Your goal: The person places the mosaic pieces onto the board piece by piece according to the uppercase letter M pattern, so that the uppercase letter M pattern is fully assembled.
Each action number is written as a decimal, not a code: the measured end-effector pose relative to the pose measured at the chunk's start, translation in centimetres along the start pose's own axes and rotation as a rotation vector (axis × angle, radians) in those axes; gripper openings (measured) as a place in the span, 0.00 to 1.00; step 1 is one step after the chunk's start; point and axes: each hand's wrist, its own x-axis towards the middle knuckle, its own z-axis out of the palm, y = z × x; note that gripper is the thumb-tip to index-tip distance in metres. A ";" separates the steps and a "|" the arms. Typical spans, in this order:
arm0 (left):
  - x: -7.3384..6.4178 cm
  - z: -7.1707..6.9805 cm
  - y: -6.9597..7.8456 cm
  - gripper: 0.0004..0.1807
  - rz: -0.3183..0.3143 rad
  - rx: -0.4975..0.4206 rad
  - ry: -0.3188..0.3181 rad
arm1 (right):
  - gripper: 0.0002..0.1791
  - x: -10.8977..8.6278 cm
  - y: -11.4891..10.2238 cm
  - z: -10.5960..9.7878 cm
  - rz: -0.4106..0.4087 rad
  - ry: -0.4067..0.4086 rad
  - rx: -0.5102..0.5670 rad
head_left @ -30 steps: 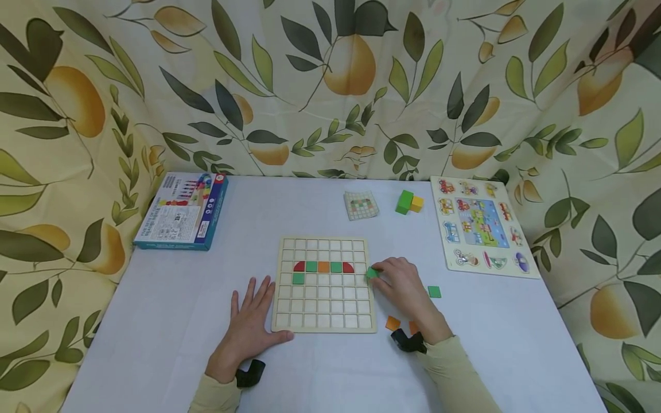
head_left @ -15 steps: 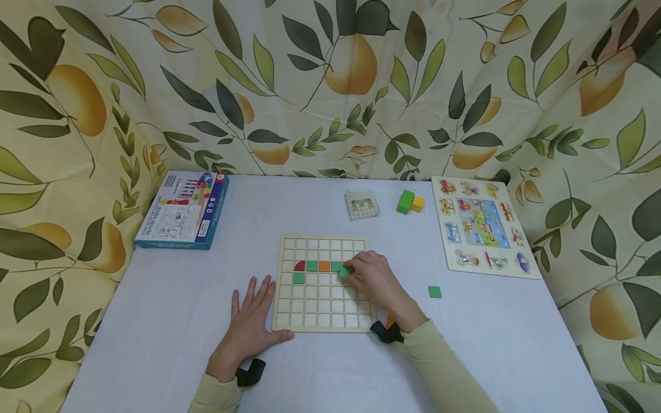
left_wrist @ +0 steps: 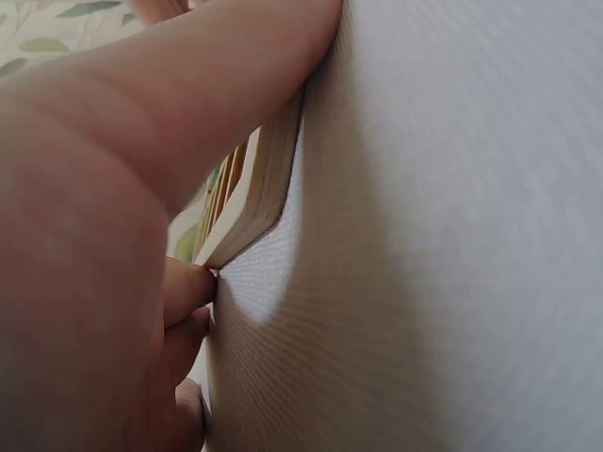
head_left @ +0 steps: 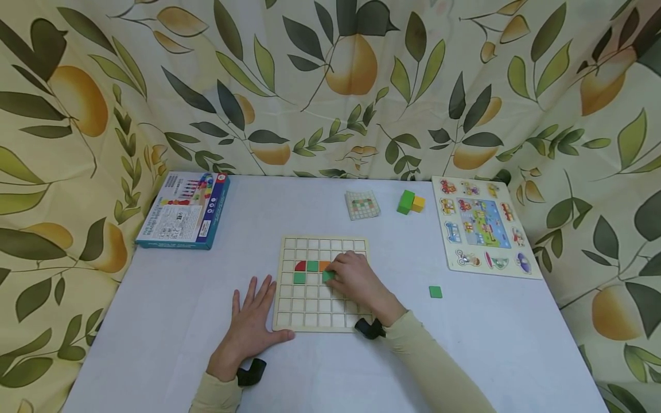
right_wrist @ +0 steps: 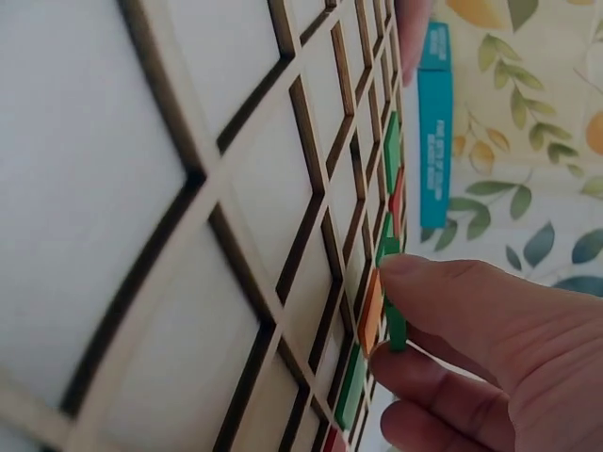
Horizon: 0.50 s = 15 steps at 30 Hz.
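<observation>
A wooden grid board (head_left: pixel 310 310) lies on the table. My right hand (head_left: pixel 356 281) is over its middle and pinches a green square tile (right_wrist: pixel 394 320) between thumb and fingers. In the head view that tile sits just below the orange tile (head_left: pixel 323 265). A red rounded tile (head_left: pixel 300 265) and a green tile (head_left: pixel 312 265) lie in the same row, with another green tile (head_left: pixel 299 278) one row nearer. The right part of that row is hidden by my hand. My left hand (head_left: pixel 250 321) rests flat with spread fingers at the board's left and front edges.
A loose green tile (head_left: pixel 435 292) lies right of the board. Farther back are a small pattern card (head_left: pixel 362 205), a green block (head_left: pixel 405 202) and a yellow block (head_left: pixel 418 204). A boxed game (head_left: pixel 181 212) stands back left, a picture puzzle board (head_left: pixel 485 229) back right.
My right hand has carried the green tile leftward from the board's right edge to over its middle. The left hand has stayed in place.
</observation>
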 end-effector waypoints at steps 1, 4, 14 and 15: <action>0.0 0.0 0.0 0.64 0.001 -0.001 0.000 | 0.10 0.1 -0.1 0.1 0.002 -0.006 -0.004; 0.0 0.0 0.0 0.64 0.005 -0.002 0.002 | 0.10 0.4 -0.3 0.3 0.009 -0.019 -0.024; 0.1 0.3 -0.3 0.65 0.009 0.003 0.005 | 0.10 0.6 -0.6 0.8 0.024 -0.027 -0.073; 0.1 0.3 -0.3 0.65 0.010 0.003 0.009 | 0.10 0.6 -0.6 0.8 0.025 -0.026 -0.073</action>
